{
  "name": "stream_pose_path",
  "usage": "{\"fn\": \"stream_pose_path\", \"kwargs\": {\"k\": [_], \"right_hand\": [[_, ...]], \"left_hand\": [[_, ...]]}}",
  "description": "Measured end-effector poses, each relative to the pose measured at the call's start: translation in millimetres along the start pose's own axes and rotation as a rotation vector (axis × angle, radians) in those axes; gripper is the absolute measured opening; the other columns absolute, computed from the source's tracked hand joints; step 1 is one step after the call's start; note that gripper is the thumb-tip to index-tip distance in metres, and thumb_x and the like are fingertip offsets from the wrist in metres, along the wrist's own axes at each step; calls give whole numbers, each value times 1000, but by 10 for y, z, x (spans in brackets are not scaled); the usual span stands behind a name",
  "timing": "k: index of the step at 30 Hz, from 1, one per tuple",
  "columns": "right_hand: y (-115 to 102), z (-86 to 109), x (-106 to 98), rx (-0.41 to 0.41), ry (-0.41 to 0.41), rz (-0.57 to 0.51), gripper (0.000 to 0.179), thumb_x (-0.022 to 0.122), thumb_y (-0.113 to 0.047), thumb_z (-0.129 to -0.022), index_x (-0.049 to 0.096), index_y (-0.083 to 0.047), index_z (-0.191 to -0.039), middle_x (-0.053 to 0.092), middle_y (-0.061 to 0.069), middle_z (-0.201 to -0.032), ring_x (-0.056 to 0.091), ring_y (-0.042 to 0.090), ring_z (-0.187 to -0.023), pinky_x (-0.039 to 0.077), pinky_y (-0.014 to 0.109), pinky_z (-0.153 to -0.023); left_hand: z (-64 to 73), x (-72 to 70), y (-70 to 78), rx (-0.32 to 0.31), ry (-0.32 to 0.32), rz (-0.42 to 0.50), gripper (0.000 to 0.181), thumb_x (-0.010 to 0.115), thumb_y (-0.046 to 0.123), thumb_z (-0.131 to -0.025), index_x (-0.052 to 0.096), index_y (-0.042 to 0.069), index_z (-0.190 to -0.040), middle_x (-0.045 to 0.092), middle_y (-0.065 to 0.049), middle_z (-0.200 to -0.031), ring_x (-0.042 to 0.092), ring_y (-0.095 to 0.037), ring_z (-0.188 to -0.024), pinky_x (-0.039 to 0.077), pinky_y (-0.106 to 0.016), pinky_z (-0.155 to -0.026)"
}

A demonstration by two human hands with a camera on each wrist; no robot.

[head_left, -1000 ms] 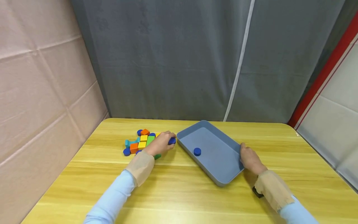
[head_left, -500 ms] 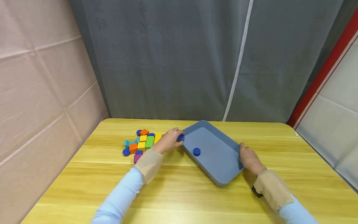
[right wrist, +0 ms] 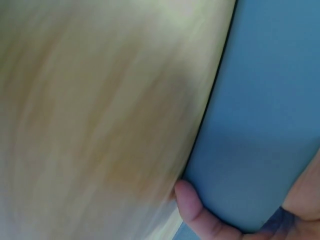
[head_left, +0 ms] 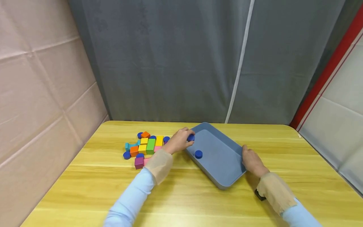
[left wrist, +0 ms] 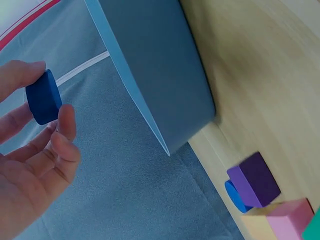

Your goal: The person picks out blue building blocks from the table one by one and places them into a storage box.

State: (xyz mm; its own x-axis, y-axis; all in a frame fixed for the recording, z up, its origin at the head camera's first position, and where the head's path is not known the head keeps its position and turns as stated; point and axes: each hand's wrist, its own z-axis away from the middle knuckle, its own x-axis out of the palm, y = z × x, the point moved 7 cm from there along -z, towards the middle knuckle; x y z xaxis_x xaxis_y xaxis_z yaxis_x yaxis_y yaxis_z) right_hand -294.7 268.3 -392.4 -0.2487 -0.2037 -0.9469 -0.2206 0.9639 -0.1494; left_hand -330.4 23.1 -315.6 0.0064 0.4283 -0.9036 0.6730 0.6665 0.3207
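Note:
My left hand (head_left: 178,141) pinches a blue round block (left wrist: 44,97) between thumb and fingertips, held up over the left rim of a grey tray (head_left: 219,164). In the left wrist view the block stands on edge between the fingers, apart from the tray's wall. A second blue round block (head_left: 198,154) lies flat inside the tray, towards its left side. On the tray's right side my right hand (head_left: 253,161) grips the wall. The right wrist view shows a finger (right wrist: 192,205) low along the outer wall; most of the hand is out of that view.
Left of the tray lies a group of building blocks, among them a green block (head_left: 150,146), an orange block (head_left: 134,151), a purple block (head_left: 139,163) and a turquoise arched block (head_left: 132,145). A grey curtain (head_left: 170,63) hangs behind the wooden table (head_left: 85,189).
My left hand has carried the blue round block rightwards from beside the other blocks to over the tray's left rim. The right hand and tray have stayed put.

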Motion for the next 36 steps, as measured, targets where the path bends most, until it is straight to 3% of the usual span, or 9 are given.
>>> {"fn": "stream_pose_path", "kwargs": {"k": [4,8,23,36], "right_hand": [[42,-8,43,-1,-17,2,30,55,8,-72,36,12,-95,50,24,-66,54,36,-58,46,40,-49],[-119,29,-124,29,-52,-5,31,57,11,-68,37,14,-92,50,24,-66,55,36,-59,46,42,-51],[-160,40,-159,63,-89,-9,28,56,12,-71,37,15,-92,50,25,-68,56,36,-61,47,41,-51],[-156,43,-158,70,-85,-1,29,56,11,-71,37,14,-94,50,25,-68,55,36,-61,46,42,-51]], "left_hand": [[-41,23,21,-11,-9,13,32,62,17,-83,58,1,-110,55,-13,-100,55,-23,-87,47,-31,-84],[-97,64,43,-31,-40,27,34,62,17,-83,57,2,-113,55,-13,-105,54,-23,-93,46,-31,-87],[-287,149,268,11,-79,-16,35,60,17,-85,56,4,-117,57,-9,-109,54,-19,-97,45,-26,-85],[-412,322,367,3,-195,-1,34,59,12,-85,55,6,-119,56,-8,-116,50,-19,-108,42,-27,-90]]}}
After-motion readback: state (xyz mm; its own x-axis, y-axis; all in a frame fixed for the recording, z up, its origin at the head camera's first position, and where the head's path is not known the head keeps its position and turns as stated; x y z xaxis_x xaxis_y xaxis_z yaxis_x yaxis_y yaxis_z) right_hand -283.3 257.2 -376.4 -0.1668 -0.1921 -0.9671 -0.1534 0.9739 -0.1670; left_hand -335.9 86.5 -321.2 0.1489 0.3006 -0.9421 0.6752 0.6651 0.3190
